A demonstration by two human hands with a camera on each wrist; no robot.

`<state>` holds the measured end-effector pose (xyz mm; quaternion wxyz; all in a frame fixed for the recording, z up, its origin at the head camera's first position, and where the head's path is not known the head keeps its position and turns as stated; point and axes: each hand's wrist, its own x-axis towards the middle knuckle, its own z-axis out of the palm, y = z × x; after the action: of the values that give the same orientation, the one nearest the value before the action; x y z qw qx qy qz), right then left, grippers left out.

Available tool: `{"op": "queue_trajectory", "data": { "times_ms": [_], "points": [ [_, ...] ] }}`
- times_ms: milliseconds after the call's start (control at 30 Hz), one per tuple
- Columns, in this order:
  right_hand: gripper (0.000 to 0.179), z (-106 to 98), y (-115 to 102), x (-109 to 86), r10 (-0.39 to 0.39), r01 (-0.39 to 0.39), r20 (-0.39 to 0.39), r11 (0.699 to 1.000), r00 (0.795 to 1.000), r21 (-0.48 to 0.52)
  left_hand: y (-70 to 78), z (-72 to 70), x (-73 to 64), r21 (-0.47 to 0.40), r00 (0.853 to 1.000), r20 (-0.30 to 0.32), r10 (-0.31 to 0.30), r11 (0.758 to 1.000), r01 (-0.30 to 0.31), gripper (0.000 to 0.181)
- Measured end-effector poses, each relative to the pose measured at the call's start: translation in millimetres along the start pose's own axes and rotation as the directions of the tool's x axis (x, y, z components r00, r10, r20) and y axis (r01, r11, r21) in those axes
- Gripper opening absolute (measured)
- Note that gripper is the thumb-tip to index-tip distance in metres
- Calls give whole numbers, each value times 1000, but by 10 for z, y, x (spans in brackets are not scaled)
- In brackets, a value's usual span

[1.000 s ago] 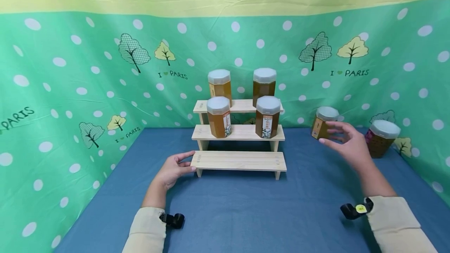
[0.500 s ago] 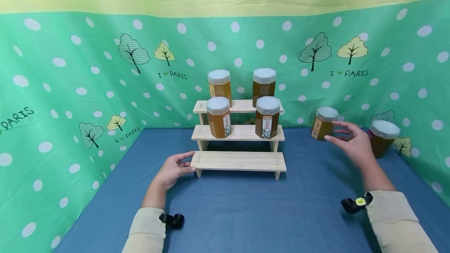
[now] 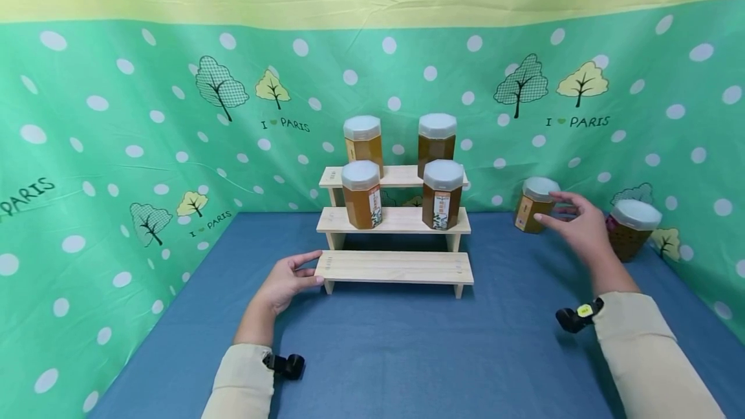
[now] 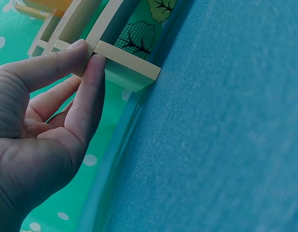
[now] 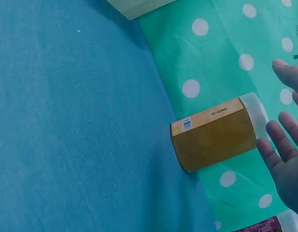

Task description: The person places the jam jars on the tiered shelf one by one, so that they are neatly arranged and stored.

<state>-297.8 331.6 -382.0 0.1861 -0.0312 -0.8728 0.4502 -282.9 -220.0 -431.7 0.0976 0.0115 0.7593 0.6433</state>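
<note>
My left hand [image 3: 288,283] pinches the left end of the lowest step of a three-step wooden stand [image 3: 396,267]; thumb and a finger meet at the board's corner in the left wrist view. At the back right, my right hand [image 3: 582,225] is beside an amber honey jar [image 3: 532,209] with a whitish lid, which stands on the cloth. Its fingers are spread and not closed round the jar. In the right wrist view the fingertips lie close to the jar's lid [image 5: 255,116]; whether they touch it, I cannot tell.
Two honey jars stand on the top step, including a dark one [image 3: 438,144], and two on the middle step, including an amber one [image 3: 362,196]. A dark jar with a purple label [image 3: 631,228] stands right of my right hand. A green dotted curtain [image 3: 174,96] hangs behind the blue cloth [image 3: 396,354].
My right hand has drifted slightly to the right, then farther forward beside the amber jar. My left hand, the stand and the jars have stayed in place.
</note>
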Motion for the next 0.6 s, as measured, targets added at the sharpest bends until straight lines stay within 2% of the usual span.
{"op": "queue_trajectory", "data": {
  "times_ms": [333,600],
  "points": [
    [72,46,4,176,33,-33,-12,999,999,2,-3,-1,3,-6,1000,-7,-7,1000,7,65],
    [71,30,38,236,43,-43,-35,999,998,-5,-14,-8,13,-6,1000,6,3,1000,-3,65]
  ]
}}
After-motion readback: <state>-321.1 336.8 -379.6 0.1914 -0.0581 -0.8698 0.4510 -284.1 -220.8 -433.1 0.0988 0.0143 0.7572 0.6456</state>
